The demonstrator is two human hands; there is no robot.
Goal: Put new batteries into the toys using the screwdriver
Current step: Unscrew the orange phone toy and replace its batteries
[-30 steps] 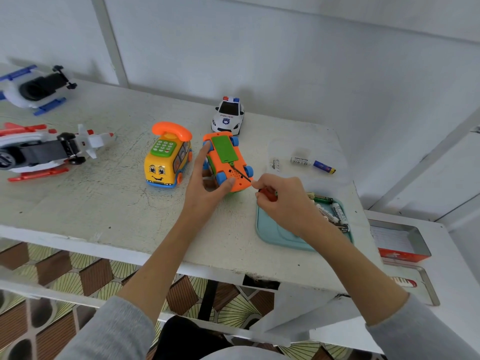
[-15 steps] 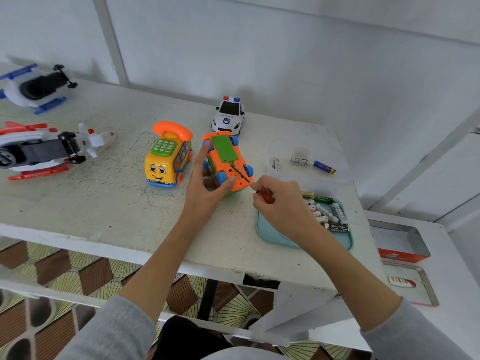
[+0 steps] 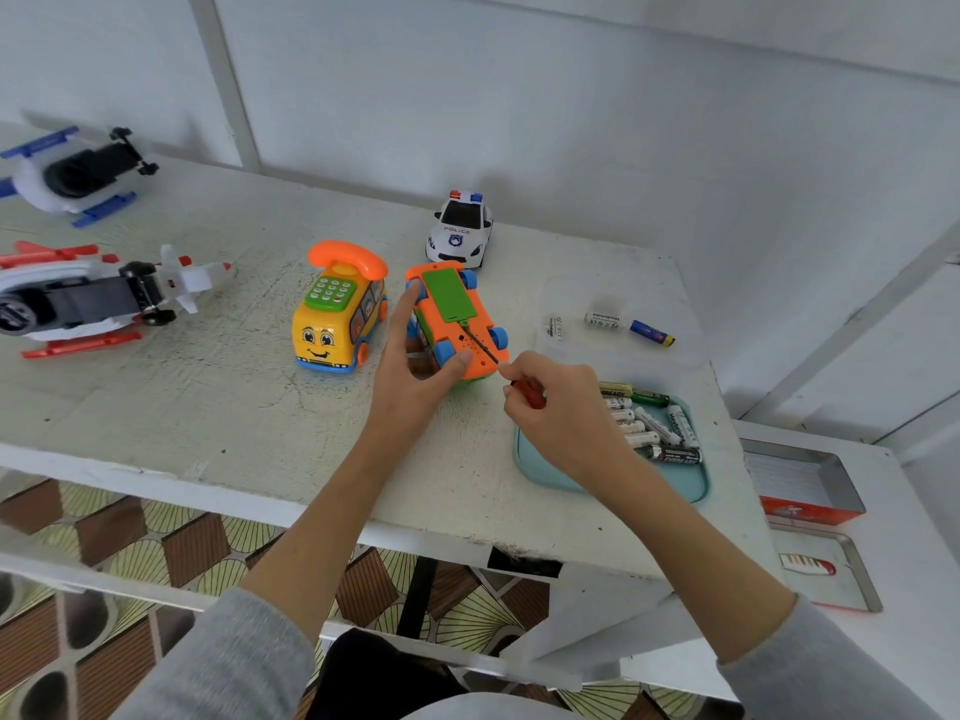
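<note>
An orange toy car point(image 3: 457, 324) lies upside down mid-table, its green battery cover facing up. My left hand point(image 3: 413, 374) grips the car from the left, fingers along its side and thumb on its near end. My right hand point(image 3: 556, 407) holds a red-handled screwdriver point(image 3: 522, 389). Its thin shaft slants up-left and its tip meets the tab at the cover's near edge. A teal tray point(image 3: 571, 472) under my right hand holds several AA batteries point(image 3: 649, 423).
A yellow telephone bus toy point(image 3: 337, 314) stands left of the car, a white police car point(image 3: 460, 228) behind it. Two toy aircraft point(image 3: 78, 298) lie far left. A clear lid with loose batteries point(image 3: 628, 324) sits right. A red tin point(image 3: 805, 485) rests on the lower shelf.
My right hand has shifted slightly left, uncovering more batteries in the tray. The screwdriver tip stays at the cover's tab, and my left hand keeps hold of the car.
</note>
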